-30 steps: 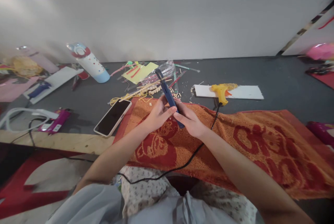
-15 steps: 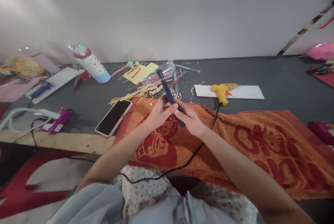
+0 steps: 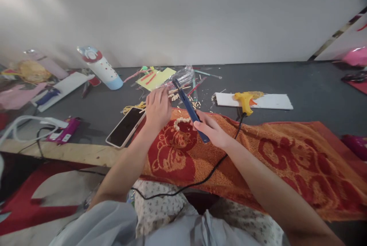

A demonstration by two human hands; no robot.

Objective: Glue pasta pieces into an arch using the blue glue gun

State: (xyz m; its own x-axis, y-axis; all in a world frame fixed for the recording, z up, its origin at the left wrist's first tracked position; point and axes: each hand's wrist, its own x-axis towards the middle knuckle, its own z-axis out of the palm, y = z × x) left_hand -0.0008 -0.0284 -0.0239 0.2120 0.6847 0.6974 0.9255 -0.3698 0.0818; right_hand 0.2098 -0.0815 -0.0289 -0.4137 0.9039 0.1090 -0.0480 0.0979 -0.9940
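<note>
My right hand [image 3: 210, 128] is closed around a long, slim, dark blue tool [image 3: 187, 104], held slantwise over the orange and red towel [image 3: 229, 154]; its exact kind I cannot make out. My left hand [image 3: 158, 109] is back-up over the wooden sticks [image 3: 183, 88] and short pale pieces [image 3: 175, 97] behind the towel. Its fingers bend down and the fingertips are hidden. Between the hands, a curved string of small pale pieces [image 3: 180, 121] lies on the towel. Close to my left wrist is a phone [image 3: 125, 127] with a dark screen.
A yellow glue gun [image 3: 245, 101] rests on a white strip [image 3: 275, 101], its black cord [image 3: 210, 175] crossing the towel. Yellow paper [image 3: 155, 79], clear plastic [image 3: 183, 75] and yellow string [image 3: 133, 107] lie behind. Leftward are a bottle [image 3: 101, 68] and a purple power strip [image 3: 65, 131].
My left hand has left the blue tool and moved left and forward to the sticks. The curved string of pale pieces now shows on the towel. My right hand still holds the tool.
</note>
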